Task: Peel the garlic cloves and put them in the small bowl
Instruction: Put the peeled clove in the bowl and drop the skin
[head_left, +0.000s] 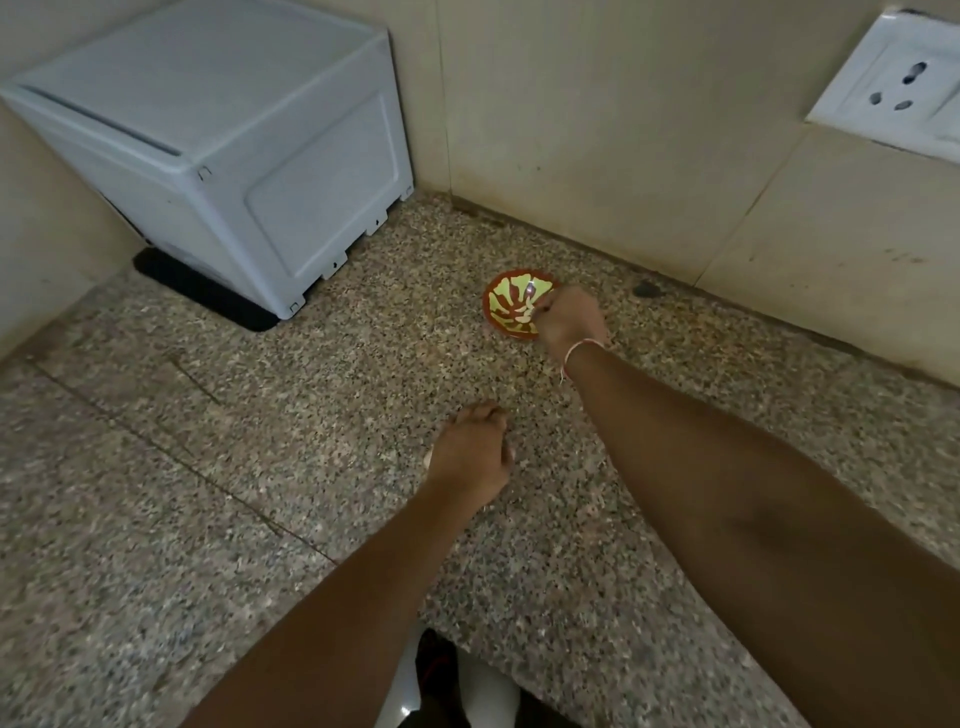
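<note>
A small red bowl (506, 306) with a yellow-green leaf pattern stands on the speckled stone counter (260, 467) near the back wall. My right hand (566, 319) reaches over its right rim with curled fingers. Its fingertips pinch a pale garlic clove (524, 313) just inside the bowl. My left hand (472, 452) rests on the counter nearer to me, its fingers curled round garlic. Only small whitish bits of that garlic (429, 459) show at the hand's edges.
A white plastic box (234, 156) stands at the back left on a black mat (202, 291). Beige wall tiles close the back, with a white socket plate (898, 83) at the upper right. The counter's front edge (519, 670) lies below my forearms.
</note>
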